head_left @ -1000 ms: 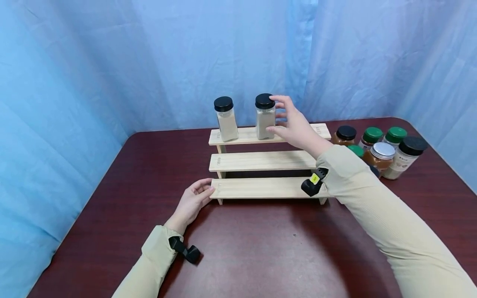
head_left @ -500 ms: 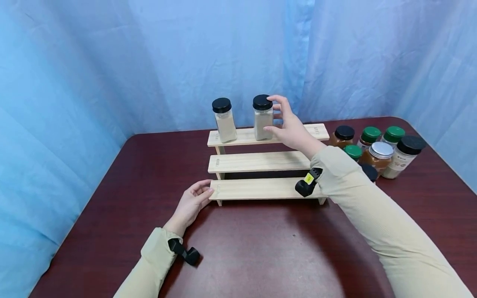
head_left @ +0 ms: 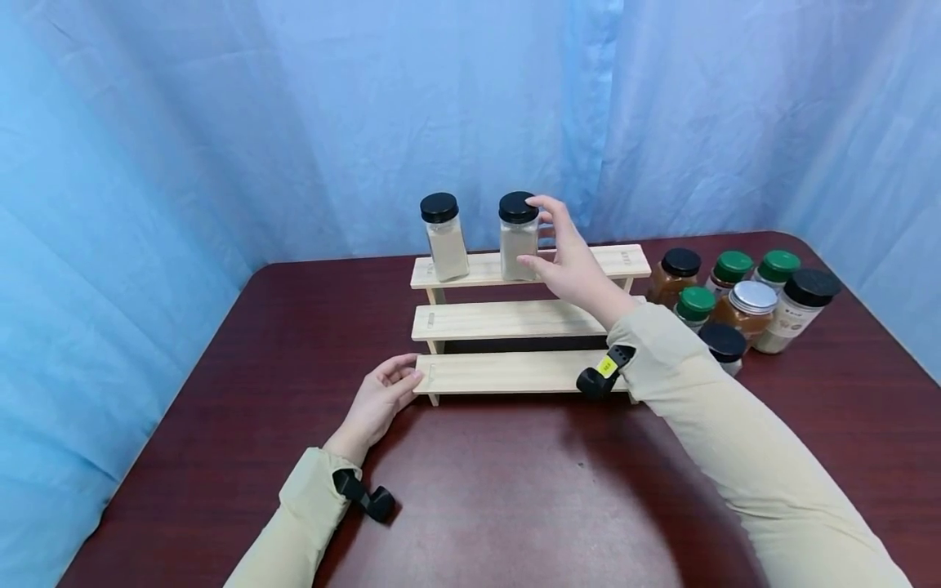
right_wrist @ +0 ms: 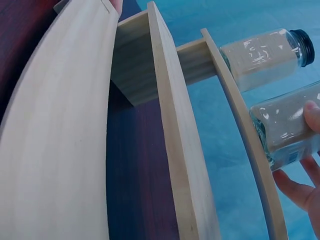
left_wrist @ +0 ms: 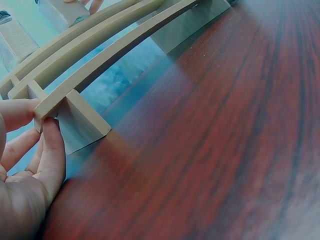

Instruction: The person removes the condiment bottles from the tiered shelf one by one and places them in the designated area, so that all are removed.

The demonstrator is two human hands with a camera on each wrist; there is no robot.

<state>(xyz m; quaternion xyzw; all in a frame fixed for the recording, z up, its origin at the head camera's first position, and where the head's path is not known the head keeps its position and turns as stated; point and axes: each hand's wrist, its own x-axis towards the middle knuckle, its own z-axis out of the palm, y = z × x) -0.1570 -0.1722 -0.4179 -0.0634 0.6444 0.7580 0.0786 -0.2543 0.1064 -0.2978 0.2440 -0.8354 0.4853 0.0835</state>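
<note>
A three-tier wooden shelf rack (head_left: 507, 371) stands on the table. My left hand (head_left: 373, 407) pinches the left end of its lowest board between thumb and fingers; the left wrist view shows this thumb (left_wrist: 52, 150) under the board. My right hand (head_left: 579, 268) holds a clear square jar (head_left: 518, 249) of pale powder with a black lid, thumb in front and fingers on its right side. The jar is upright, its base right at the top board (right_wrist: 245, 117). To its left, a similar black-lidded jar (head_left: 447, 249) stands on that same board, a gap between them.
Several spice jars cluster right of the rack, among them a silver-lidded jar (head_left: 750, 309), a green-lidded jar (head_left: 694, 306) and a tall black-lidded jar (head_left: 794, 314). A blue curtain (head_left: 441, 106) hangs behind the table (head_left: 500, 490).
My right hand and its jar have come down slightly and a little left onto the top board. The right forearm has shifted left, uncovering more spice jars. My left hand keeps its place.
</note>
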